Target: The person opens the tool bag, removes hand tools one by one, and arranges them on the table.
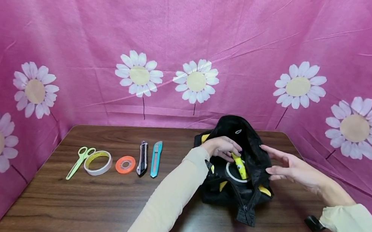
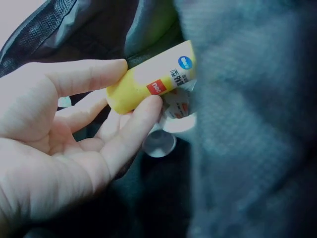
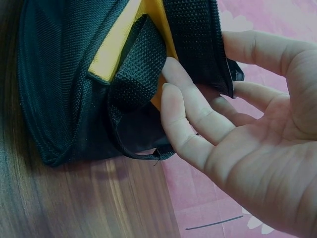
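A black bag (image 1: 218, 195) with yellow trim stands unzipped on the table. Inside its mouth, my left hand (image 1: 221, 148) pinches one end of a yellow glue stick (image 2: 153, 77) with a printed label. The glue stick lies tilted, its far end partly behind the bag's fabric in the left wrist view. Below it in the bag is a white ring (image 1: 228, 172), partly hidden. At the bag's right side, my right hand (image 1: 289, 168) holds the zippered rim between thumb and fingers. Some of its fingers lie beside a black strap (image 3: 141, 64) in the right wrist view.
Left of the bag lie green scissors (image 1: 80, 159), a white tape roll (image 1: 107, 166), an orange tape roll (image 1: 125, 165), a black-and-grey utility knife (image 1: 143, 158) and a teal utility knife (image 1: 156, 159). A pink flowered cloth (image 1: 181, 28) hangs behind the wooden table (image 1: 94, 212).
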Tool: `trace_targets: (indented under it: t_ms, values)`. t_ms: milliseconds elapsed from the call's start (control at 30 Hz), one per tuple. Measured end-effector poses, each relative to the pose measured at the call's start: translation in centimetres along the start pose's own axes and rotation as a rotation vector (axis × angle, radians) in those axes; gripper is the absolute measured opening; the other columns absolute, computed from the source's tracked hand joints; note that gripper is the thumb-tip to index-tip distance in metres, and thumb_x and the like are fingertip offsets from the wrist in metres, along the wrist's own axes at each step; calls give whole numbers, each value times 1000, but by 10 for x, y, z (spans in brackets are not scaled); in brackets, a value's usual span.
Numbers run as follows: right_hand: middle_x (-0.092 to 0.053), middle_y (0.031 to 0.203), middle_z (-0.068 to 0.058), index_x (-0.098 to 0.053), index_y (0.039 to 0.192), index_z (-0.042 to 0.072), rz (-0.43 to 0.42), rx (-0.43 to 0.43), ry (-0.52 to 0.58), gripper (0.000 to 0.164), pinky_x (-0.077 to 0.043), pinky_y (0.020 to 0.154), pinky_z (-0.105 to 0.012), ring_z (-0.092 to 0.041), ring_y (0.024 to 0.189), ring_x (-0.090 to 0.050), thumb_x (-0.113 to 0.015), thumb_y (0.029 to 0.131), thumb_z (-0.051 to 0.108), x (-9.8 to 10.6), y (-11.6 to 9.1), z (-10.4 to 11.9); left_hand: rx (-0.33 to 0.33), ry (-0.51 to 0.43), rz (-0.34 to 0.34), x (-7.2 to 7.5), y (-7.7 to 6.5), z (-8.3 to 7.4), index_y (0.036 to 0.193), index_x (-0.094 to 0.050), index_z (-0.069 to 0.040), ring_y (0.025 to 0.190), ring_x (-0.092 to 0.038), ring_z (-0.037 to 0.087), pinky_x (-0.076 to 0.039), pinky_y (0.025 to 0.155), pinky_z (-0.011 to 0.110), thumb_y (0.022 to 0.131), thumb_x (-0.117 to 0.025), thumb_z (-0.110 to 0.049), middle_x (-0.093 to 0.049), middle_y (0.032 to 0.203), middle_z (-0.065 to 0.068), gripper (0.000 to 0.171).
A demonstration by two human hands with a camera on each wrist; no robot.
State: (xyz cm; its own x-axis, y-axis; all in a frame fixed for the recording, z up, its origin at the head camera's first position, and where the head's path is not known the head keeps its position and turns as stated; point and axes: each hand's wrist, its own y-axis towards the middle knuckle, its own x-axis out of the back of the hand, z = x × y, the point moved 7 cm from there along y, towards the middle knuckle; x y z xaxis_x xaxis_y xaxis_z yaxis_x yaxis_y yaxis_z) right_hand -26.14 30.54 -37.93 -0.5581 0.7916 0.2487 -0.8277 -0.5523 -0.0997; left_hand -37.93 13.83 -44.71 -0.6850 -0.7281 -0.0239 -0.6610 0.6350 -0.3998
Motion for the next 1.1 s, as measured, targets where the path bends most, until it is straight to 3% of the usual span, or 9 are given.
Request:
trace_targets:
  t_ms: [100, 333, 633, 933, 1100]
  values:
    - [-23, 149, -32, -14, 162, 5, 0, -7, 4, 73, -57, 93, -45, -21, 116, -63, -55, 102, -1, 0, 1, 0, 4, 13, -1, 2, -2, -4, 130, -63, 6, 84, -65, 18, -55, 97, 43, 93, -69, 3, -70, 100, 7, 37]
    - [-21, 149, -32, -13, 162, 6, 26, -16, 13, 73, -56, 94, -45, -20, 117, -62, -54, 102, 0, -1, 3, -2, -12, 49, 3, 4, -16, -21, 132, -61, 8, 84, -65, 17, -53, 100, 43, 95, -66, 6, -70, 102, 7, 38]
    - [-18, 150, -33, -12, 162, 6, 12, -38, 8, 74, -56, 94, -45, -18, 118, -62, -55, 102, 2, 1, 4, 1, -45, 197, 24, 4, -39, -60, 129, -64, 4, 87, -65, 19, -57, 94, 41, 94, -68, 3, -69, 99, 8, 34]
    - [-16, 150, -34, -12, 162, 5, 10, -46, -5, 75, -56, 94, -47, -18, 116, -62, -56, 102, 2, 0, 5, 2, -83, 188, 39, 7, -67, -96, 129, -61, 6, 83, -68, 22, -55, 96, 45, 92, -73, 2, -70, 97, 12, 39]
    - [-16, 150, -35, -11, 162, 5, 13, -48, -3, 75, -56, 94, -45, -19, 116, -62, -56, 102, 2, 0, 5, 2, -128, 246, 48, 9, -89, -121, 132, -59, 6, 86, -67, 21, -58, 92, 40, 92, -73, -1, -69, 101, 14, 43]
